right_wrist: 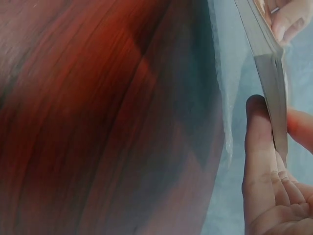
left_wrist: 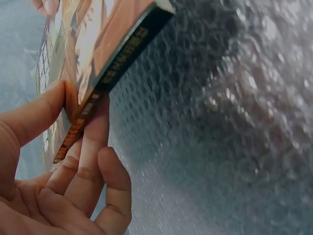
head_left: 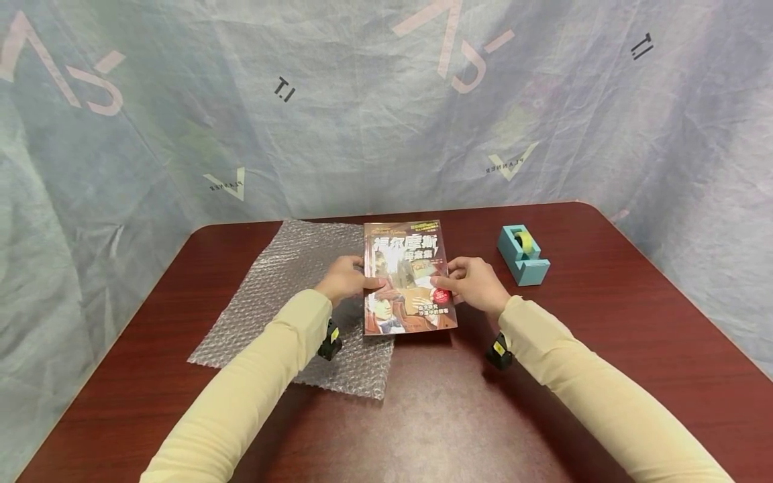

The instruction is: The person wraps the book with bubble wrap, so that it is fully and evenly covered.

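Left hand pinches the book at its spine edge: thumb on the cover, fingers under, one finger standing free. Right hand does the same at the page edge, thumb on top, fingers beneath. Neither grip is wide; the gap is just the book's thickness. My read: a two-sided hold to keep it level and the pages together.

Book is face up, title reading right way round for the wearer, apparently lifted off the surface. Bubble wrap lies flat left of the book and partly under it, probably spread so the book can sit over it. Teal tape dispenser with a yellowish roll is right of the book, beyond the right hand; likely parked there for easy reach. Dark red wood table below the book, printed cloth backdrop behind it.

Text: cover has big white 福尔摩斯, smaller line under it looks like 探案集; lower right of the cover 血字研究, next line unsure. Spine characters too blurred. Backdrop: mirrored "PLANNER", plus "T.I". No brand legible on the dispenser.
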The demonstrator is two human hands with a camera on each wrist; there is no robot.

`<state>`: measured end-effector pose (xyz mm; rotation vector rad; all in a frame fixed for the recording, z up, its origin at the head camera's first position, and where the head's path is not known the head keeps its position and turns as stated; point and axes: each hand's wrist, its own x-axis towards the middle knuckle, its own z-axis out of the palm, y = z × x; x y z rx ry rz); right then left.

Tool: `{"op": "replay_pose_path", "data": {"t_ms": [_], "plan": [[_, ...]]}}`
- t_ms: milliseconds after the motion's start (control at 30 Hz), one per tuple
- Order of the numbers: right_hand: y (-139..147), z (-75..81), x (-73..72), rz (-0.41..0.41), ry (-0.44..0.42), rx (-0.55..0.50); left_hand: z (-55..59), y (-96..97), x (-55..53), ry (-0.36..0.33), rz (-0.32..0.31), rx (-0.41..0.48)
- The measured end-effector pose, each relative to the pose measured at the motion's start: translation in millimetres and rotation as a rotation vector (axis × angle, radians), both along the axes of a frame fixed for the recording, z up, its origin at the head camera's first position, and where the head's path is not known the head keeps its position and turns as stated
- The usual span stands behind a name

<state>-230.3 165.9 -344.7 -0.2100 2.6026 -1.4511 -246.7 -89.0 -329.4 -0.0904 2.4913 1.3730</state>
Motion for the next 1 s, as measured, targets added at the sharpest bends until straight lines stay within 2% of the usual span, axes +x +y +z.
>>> {"op": "replay_pose_path", "data": {"t_ms": [567,1000], "plan": [[-31.2,0.5,-6.5,-0.009,-0.043,-0.026,-0.1,-28.5,-6.0,-0.010,-0.002,-0.010],[-65.1,2.9,-11.5,0.028,-0.096,-0.103,0.6,-57.4,-9.9,-0.043,0.045,-0.024]]}}
